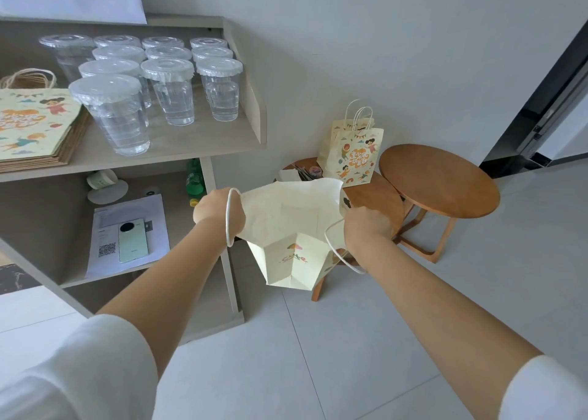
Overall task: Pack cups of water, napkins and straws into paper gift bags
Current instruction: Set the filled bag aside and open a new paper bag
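In mid-air out front, bag: cream paper gift bag with cartoon print [291, 259], mouth pulled wide toward the camera, lower end creased into folds, hanging over the grey tile floor [350, 356] right beside the shelf unit.
Left hand [219, 209]: curled round the bag's left rim, white cord handle [228, 219] looped over the wrist.
Right hand [366, 225]: clamped on the right rim, second cord handle dangling under the wrist.
Cups: clear plastic lidded cups of water [171, 92], bunched in rows on the top board of the pale wooden shelf unit [178, 147], well apart from the held bag.
Flat bags: stack of printed paper bags [31, 127] lying flat at the left end of that board, just beside the nearest cup.
Standing bags: upright printed gift bags [353, 155] on the nearer round brown wooden stool [381, 190], by the wall.
Napkins/straws: something white plus a few thin bits on that stool, mostly hidden behind the held bag, honestly can't tell.
Second stool: matching round wooden stool [439, 181], just right of the first.
Lower shelf: mint-green phone [132, 240] on a printed sheet, green bottle [194, 178] further back.
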### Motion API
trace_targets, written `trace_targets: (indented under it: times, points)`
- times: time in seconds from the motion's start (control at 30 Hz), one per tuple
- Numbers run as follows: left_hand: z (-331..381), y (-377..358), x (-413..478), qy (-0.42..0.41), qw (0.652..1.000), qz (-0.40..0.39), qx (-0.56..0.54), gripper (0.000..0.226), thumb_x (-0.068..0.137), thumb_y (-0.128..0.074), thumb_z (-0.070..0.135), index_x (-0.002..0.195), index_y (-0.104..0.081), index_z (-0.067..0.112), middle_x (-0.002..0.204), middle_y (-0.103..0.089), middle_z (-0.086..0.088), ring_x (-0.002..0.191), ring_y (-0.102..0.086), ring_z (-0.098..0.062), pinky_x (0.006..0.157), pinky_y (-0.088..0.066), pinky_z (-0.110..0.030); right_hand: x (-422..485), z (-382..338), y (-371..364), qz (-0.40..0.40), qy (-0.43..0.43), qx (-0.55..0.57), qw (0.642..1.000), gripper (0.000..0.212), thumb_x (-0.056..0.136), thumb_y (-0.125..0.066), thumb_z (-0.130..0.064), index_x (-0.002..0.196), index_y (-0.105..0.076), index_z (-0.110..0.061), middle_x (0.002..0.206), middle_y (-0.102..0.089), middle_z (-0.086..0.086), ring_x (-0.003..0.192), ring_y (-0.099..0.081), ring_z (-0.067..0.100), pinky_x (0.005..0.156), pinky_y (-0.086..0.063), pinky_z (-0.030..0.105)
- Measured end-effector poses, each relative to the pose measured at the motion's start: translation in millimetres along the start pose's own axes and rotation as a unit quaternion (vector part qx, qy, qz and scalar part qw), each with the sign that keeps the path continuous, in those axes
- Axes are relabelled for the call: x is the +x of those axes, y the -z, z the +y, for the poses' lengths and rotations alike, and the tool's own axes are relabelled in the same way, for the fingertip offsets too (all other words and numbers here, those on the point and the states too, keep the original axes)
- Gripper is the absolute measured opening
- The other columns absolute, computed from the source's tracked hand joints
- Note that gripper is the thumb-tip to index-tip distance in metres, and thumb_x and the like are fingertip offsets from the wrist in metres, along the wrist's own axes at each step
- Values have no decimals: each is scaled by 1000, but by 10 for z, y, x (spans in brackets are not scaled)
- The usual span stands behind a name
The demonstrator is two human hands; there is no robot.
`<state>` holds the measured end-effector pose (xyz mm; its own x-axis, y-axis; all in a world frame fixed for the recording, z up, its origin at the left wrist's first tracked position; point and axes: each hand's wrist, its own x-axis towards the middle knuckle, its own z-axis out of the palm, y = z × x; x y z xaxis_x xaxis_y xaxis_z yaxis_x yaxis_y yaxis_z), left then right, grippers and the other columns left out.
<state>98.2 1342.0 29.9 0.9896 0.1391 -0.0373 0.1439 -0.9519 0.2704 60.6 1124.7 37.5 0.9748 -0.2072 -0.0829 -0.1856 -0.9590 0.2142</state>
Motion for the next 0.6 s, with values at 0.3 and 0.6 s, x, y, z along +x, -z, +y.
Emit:
trace_targets:
  times: [0.3,0.6]
  points:
    - [175,-260,-57,-50,997,-26,54,26,86,-43,0,93,-65,10,73,-54,-3,68,-53,-25,59,-43,-29,-44,28,-184,14,15,34,999,26,95,-41,-2,120,-51,-3,119,-60,12,111,-59,28,83,-50,33]
    - [238,-456,79,-72,982,-64,163,23,88,-46,0,101,-63,9,98,-65,-7,83,-59,-26,65,-44,-29,169,20,-449,-14,1,28,999,27,94,-45,-3,120,-51,-2,120,-60,13,111,-59,27,83,-50,31]
